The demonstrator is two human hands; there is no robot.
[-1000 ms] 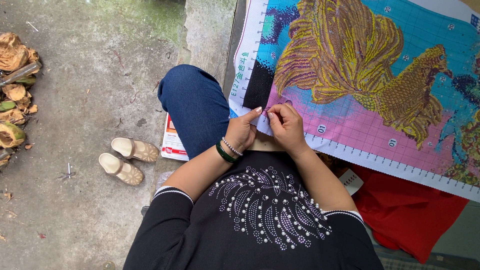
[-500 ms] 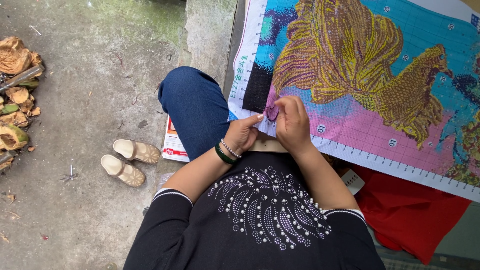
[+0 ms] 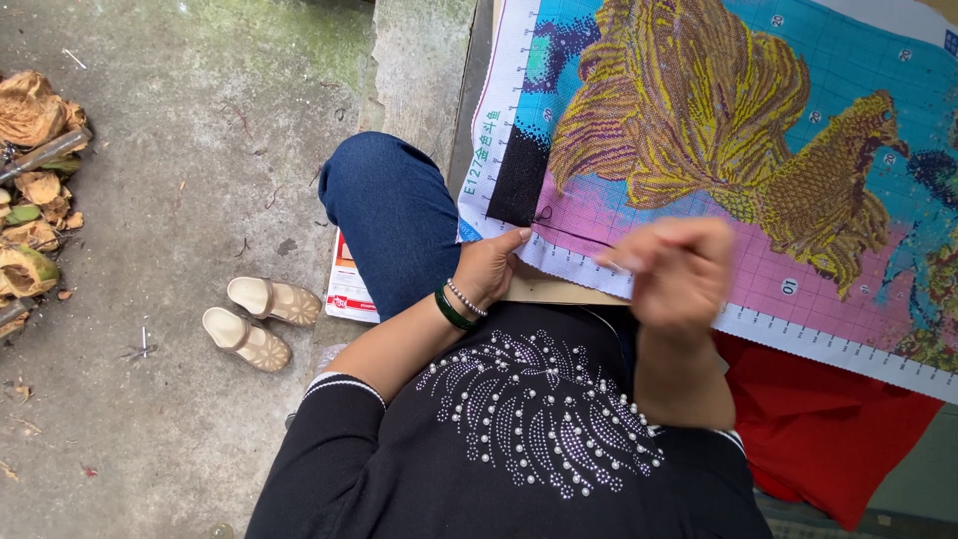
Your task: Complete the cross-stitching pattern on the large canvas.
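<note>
A large cross-stitch canvas (image 3: 758, 140) with a golden fish on blue and pink ground lies over my lap. My left hand (image 3: 492, 269), with a green bangle and a bead bracelet on its wrist, grips the canvas's white lower edge, thumb on top, beside a black stitched block (image 3: 519, 175). My right hand (image 3: 679, 269) is lifted over the pink part near the lower edge. It is blurred by motion, its fingers drawn together; whether they hold a needle or thread is not visible.
A pair of beige sandals (image 3: 254, 319) lies on the concrete floor at left. Dry husks (image 3: 30, 190) are piled at the far left. A printed booklet (image 3: 349, 289) sits under my knee, and a red cloth (image 3: 838, 439) under the canvas.
My right hand has left the spot next to my left hand and swung up and to the right. The left hand stays on the canvas edge.
</note>
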